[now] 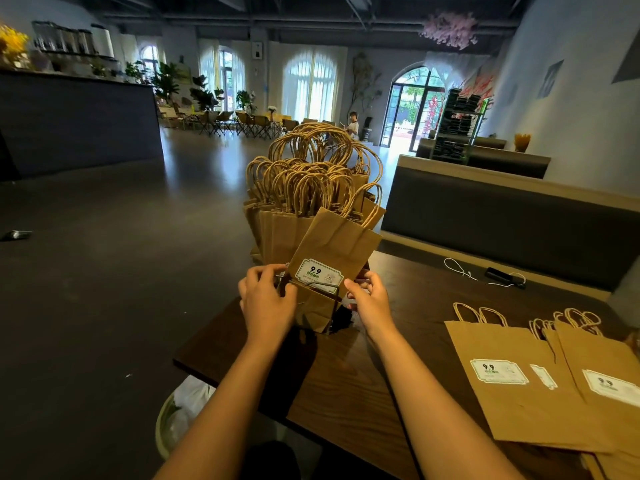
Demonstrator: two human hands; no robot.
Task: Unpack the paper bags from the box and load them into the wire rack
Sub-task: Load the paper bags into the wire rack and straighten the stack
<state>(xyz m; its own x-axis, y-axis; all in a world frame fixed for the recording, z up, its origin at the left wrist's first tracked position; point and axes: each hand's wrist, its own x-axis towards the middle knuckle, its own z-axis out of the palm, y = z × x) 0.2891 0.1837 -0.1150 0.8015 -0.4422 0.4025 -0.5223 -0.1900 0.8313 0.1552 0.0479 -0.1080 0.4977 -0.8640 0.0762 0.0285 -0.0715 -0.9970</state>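
Dark wooden table (pixel 346 393). Upright kraft paper bags (pixel 294 216), packed together, far-left corner. Loose bags (pixel 540 386) lying flat, right edge. Front bag (pixel 332 244), tilted, in wire rack (pixel 329 292). Left hand (pixel 266 299), right hand (pixel 370 296): fingers curled, gripping front bag's lower sides.

Head camera looks forward and down, close over the table (pixel 346 386).

Two hands work at 12 o'clock: the left hand (pixel 266 299) and the right hand (pixel 372 299). One wire rack (pixel 320 289) holds a dense, uncountable batch of paper bags (pixel 304 202). At 4 o'clock, three flat bags (pixel 512 386) are countable.
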